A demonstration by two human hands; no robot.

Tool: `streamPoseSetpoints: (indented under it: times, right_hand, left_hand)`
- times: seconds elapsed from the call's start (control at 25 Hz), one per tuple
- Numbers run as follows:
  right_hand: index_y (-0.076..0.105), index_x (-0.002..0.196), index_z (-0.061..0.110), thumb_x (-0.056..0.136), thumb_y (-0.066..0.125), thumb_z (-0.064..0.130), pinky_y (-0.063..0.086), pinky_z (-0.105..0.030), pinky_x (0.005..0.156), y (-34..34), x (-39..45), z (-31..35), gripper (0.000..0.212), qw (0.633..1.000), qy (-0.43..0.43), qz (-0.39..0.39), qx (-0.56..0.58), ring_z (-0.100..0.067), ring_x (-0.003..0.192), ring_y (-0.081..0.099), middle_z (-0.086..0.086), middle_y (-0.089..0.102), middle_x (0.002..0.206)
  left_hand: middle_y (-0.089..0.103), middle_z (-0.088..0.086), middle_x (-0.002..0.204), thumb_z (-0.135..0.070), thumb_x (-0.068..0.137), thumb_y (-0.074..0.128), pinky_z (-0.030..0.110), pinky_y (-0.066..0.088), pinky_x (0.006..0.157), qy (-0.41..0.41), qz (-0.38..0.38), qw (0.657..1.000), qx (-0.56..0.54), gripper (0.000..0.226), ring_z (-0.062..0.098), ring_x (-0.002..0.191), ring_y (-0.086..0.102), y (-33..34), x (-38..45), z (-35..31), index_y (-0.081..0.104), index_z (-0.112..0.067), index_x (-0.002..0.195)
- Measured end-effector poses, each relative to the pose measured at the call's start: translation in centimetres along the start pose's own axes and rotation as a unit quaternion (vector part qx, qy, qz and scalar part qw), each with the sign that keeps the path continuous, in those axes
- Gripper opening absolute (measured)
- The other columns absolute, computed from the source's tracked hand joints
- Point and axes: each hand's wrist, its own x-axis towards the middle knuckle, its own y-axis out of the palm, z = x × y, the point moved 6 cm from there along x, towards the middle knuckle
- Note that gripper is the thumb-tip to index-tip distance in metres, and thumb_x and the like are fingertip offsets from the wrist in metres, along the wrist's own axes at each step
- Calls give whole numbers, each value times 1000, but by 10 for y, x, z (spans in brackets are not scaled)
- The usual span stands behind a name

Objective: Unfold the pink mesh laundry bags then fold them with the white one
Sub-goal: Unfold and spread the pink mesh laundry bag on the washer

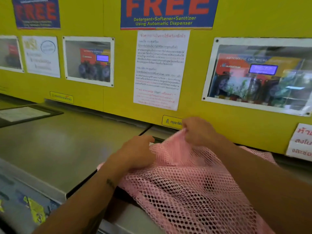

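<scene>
While hands grip pink mesh (194,183), poster (168,12) reads "FREE".

On the yellow wall (236,22) before me, a blue poster (167,12) reads "FREE", then "Detergent+Softener+Sanitizer Using Automatic Dispenser". The white notice (160,70) below shows "Start" amid Thai script.

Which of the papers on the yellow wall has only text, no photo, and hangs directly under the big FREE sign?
The tall white notice in the middle, printed in black and red; the framed sheets beside it show photos.
</scene>
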Motion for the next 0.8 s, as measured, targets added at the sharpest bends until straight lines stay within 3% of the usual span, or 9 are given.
streamPoseSetpoints:
  times: [0.08,0.12,0.2,0.28,0.32,0.44,0.52,0.64,0.8]
  right_hand:
    - [51,84,19,79,53,5,38,-33,64,-37,-8,5,15,986,-29,-158,39,-20,83,49,1,51,87]
    - [50,81,19,78,53,5,38,-34,63,-44,-12,5,15,985,-41,-154,64,-21,81,49,2,50,84]
    - [59,78,17,77,56,5,45,-37,65,-29,-23,1,12,991,-68,70,91,-21,79,56,3,58,80]
    - [69,85,14,80,60,8,52,-33,67,-3,-50,-7,11,926,-46,370,51,-18,76,61,0,65,81]
    - [72,89,13,83,61,8,51,-28,65,1,-57,-11,13,907,-28,417,51,-16,75,61,-2,66,82]
    - [72,95,14,87,53,9,49,-27,67,-8,-19,-22,21,980,10,171,103,-13,82,61,2,69,93]
    - [72,100,18,90,51,12,48,-31,75,-6,-3,-15,24,986,17,60,152,-14,90,60,2,69,105]
    - [71,114,18,94,57,26,46,-30,85,23,0,21,26,960,-40,181,209,-12,103,58,5,67,117]
    - [75,99,19,93,59,23,46,-26,66,40,-3,41,18,955,-72,251,140,-9,83,58,11,65,89]
  left_hand:
    - [69,1,108,-13,72,54,36,53,84,25,-86,996,-3,38,25,100,63,-19,3,-8,66,-26,105]
    - [68,3,99,-10,72,53,37,52,77,37,-150,988,6,30,27,95,63,-30,3,-11,65,-23,96]
    - [61,3,90,-14,72,50,39,50,73,67,-231,971,0,21,27,88,57,-41,2,-13,61,-20,88]
    - [54,2,86,-28,70,47,37,48,75,79,-190,978,-31,21,23,85,53,-33,8,-11,62,-17,80]
    - [55,3,84,-34,70,46,35,46,74,71,-142,985,-63,28,21,82,53,-25,10,-9,63,-12,76]
    - [71,5,92,-45,79,49,38,48,82,52,-10,979,-196,42,21,86,64,-7,10,-5,70,-9,89]
    - [73,-5,104,-51,83,52,38,49,92,55,31,965,-253,40,13,99,66,1,7,-6,73,-21,100]
    - [67,-2,93,-45,74,54,41,51,85,111,3,983,-144,35,14,90,63,7,3,-9,68,-18,90]
    - [55,-4,105,-33,76,62,40,49,92,106,-44,993,-6,32,18,98,56,11,6,0,66,-23,106]
